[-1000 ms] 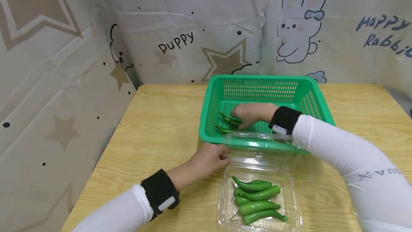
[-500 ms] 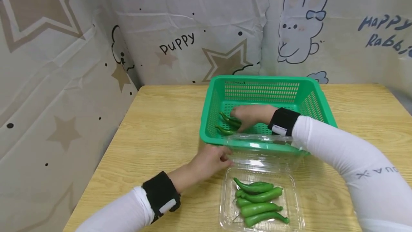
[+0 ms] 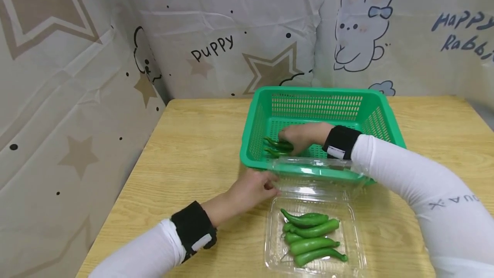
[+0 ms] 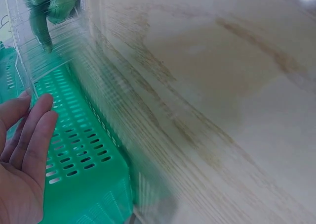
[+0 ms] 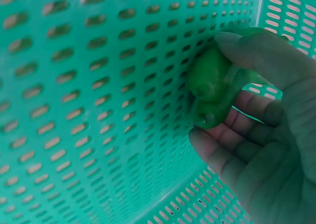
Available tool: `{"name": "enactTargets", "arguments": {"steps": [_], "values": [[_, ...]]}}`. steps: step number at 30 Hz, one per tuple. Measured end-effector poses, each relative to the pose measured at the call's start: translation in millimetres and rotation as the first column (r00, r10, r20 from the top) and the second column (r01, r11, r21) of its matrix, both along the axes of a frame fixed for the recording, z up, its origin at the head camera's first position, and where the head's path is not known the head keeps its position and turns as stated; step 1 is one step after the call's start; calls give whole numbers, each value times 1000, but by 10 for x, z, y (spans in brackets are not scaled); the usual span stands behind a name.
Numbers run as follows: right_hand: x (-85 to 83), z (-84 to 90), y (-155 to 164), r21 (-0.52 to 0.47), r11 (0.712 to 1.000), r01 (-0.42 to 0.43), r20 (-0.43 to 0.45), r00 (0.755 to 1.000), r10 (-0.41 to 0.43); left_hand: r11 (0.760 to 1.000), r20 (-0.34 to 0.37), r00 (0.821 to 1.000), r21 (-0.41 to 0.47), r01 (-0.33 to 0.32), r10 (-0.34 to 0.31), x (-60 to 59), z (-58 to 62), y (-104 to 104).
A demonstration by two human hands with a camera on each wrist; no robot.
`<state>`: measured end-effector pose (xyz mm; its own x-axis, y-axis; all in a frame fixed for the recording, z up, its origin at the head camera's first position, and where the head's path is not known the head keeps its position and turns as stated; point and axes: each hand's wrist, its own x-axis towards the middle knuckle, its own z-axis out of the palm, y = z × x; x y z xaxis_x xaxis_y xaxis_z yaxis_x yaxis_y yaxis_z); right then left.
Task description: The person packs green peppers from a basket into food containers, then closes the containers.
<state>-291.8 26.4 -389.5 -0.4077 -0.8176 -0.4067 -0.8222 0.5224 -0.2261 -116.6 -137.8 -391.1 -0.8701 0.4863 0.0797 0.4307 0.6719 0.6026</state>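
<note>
Head view: backdrop [image 3: 216, 20] reads "puppy"; right hand [image 3: 305, 135] grips peppers [image 3: 278, 144].

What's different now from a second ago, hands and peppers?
The peppers in the basket lie closer together under the right hand, which grips them. The left hand is unchanged at the clear lid. The green basket and the peppers in the tray have not moved.
</note>
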Motion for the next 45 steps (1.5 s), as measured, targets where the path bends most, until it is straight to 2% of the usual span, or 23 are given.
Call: {"name": "enactTargets", "arguments": {"steps": [5, 15, 22, 26, 34, 45], "values": [[-16, 17, -7, 52, 998, 21, -8, 1000, -21, 1000, -22, 1000, 20, 6, -5, -12, 14, 11], [15, 46, 39, 97, 994, 56, 14, 998, -58, 1000, 28, 1000, 5, -8, 8, 22, 10, 31], [-11, 216, 247, 65, 993, 94, 6, 995, -95, 999, 43, 999, 19, -27, 26, 49, 17, 30], [-26, 348, 354, 0, 995, 100, -11, 995, -100, 999, 54, 998, 27, -32, 31, 69, 6, 29], [-40, 783, 577, -119, 986, 117, -25, 992, -121, 999, 43, 999, 36, -29, 27, 61, 25, 24], [7, 1236, 730, -144, 982, 122, -79, 988, -134, 999, 38, 999, -8, -32, 32, 71, 51, 44]]}}
